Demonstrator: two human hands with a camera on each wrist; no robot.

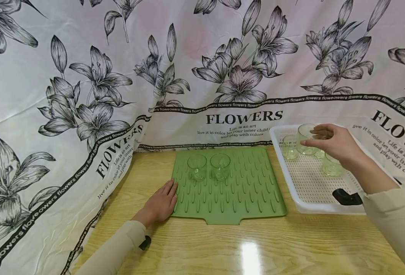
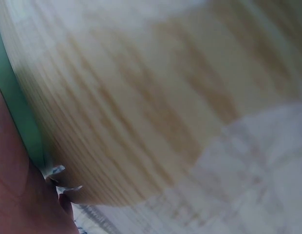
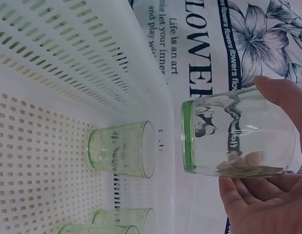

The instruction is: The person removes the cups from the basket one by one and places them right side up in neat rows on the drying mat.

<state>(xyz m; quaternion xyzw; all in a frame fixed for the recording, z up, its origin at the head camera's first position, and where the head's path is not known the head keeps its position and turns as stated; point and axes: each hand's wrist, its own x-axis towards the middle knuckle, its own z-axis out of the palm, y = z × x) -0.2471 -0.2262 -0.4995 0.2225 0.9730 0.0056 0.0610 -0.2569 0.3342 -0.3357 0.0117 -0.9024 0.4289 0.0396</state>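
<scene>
Over the wood-grain table [image 1: 195, 246], the outstretched left hand [image 1: 161, 202] seemingly steadies the green drying mat [image 1: 202, 209] while the right hand [image 1: 338, 144] pinches a glass tumbler [image 3: 229, 136].

Green mat [image 1: 230, 193], green-tinted glass [image 3: 229, 134], flowered cloth [image 1: 188, 91]

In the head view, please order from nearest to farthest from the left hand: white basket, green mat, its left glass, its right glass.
1. Green mat, edge at the left hand
2. Left glass, on the mat
3. Right glass, beside it
4. White basket, far right
</scene>
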